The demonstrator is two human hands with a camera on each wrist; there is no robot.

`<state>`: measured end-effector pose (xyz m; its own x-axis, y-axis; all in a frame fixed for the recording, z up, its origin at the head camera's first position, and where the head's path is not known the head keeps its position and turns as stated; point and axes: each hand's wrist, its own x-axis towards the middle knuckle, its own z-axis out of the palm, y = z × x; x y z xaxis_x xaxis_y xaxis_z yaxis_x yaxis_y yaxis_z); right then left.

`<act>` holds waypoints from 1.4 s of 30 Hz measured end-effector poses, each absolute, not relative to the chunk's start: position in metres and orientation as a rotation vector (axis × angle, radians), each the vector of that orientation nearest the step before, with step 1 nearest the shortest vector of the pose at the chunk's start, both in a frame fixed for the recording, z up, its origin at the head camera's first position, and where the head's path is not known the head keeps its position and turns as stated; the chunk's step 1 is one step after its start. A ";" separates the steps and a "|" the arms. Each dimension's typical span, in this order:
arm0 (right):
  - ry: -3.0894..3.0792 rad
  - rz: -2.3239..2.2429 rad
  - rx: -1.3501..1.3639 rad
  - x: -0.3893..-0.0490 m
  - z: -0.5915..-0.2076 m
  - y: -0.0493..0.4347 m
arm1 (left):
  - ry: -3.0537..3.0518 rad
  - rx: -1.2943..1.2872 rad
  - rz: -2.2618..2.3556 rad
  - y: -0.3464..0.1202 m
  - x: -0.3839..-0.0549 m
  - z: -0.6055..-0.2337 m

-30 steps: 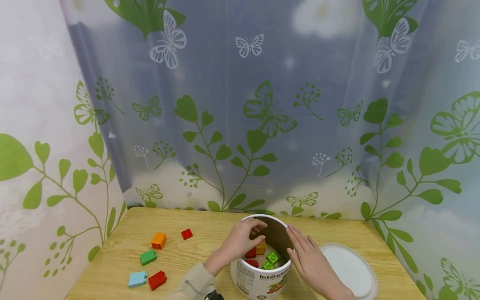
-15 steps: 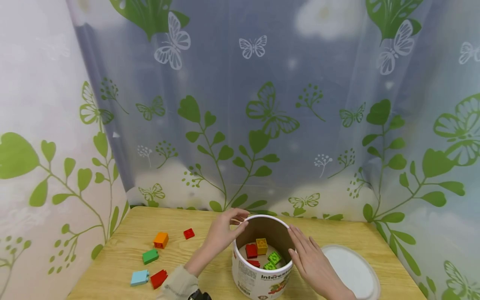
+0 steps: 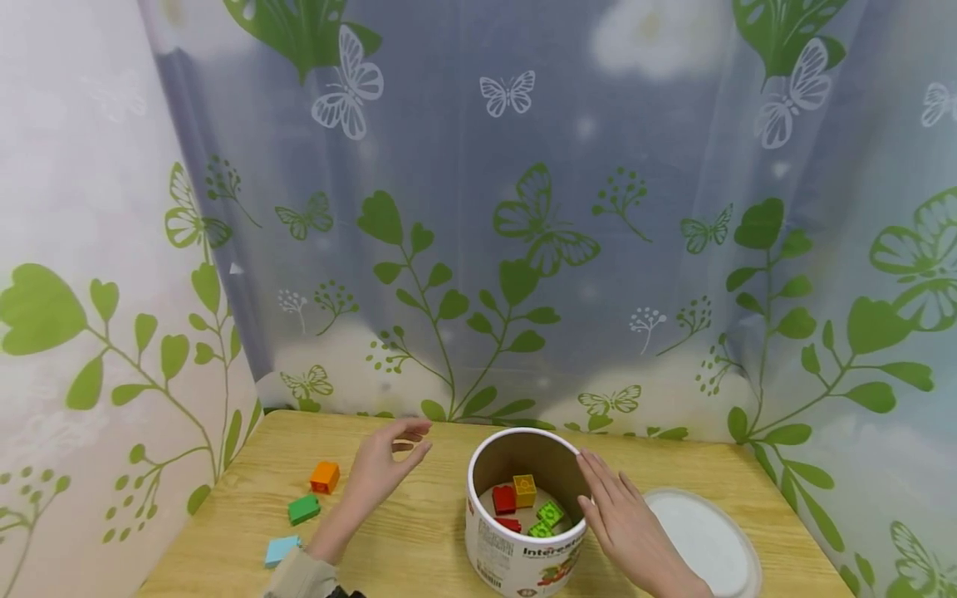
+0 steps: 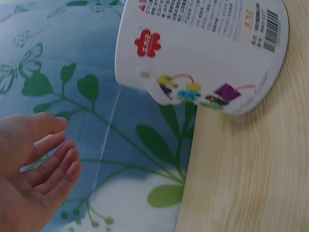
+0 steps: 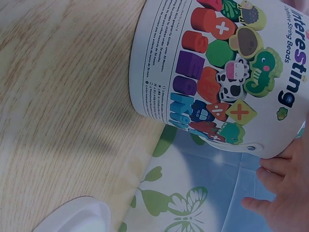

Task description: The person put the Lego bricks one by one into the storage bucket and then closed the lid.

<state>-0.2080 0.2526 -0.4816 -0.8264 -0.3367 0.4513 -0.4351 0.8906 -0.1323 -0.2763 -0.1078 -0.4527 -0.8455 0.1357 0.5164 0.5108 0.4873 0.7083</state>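
A white printed bucket (image 3: pixel 489 558) stands on the table, with red bricks (image 3: pixel 504 499), a yellow-orange brick (image 3: pixel 524 490) and green bricks (image 3: pixel 549 512) on its floor. My right hand (image 3: pixel 631 527) rests with straight fingers against the bucket's right rim; the right wrist view shows the fingertips there too. Left of the bucket, my left hand (image 3: pixel 376 469) hovers over the table, fingers loosely bent and nothing between them. Near its wrist lie an orange brick (image 3: pixel 325 477), a green brick (image 3: pixel 302 509) and a light blue brick (image 3: pixel 281 551). My left hand and forearm hide the two red table bricks.
A round white lid (image 3: pixel 706 540) lies on the table to the right of the bucket, partly behind my right hand. The wooden table (image 3: pixel 419 531) ends at the back against a curtain (image 3: pixel 463 249) printed with leaves and butterflies.
My left hand has come up out of the bucket and moved left, away from it, over the table. My right hand has stayed at the rim.
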 end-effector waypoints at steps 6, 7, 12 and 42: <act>-2.659 0.338 0.560 -0.208 -0.481 0.252 | -2.367 -0.444 -1.339 -0.136 -0.270 -0.465; -2.657 0.337 0.560 -0.208 -0.481 0.252 | -2.380 -0.417 -1.350 -0.141 -0.269 -0.467; -2.639 0.304 0.560 -0.208 -0.481 0.252 | -2.437 -0.314 -1.359 -0.160 -0.265 -0.482; -2.628 0.317 0.562 -0.210 -0.482 0.253 | -2.850 -0.106 -1.276 -0.236 -0.224 -0.542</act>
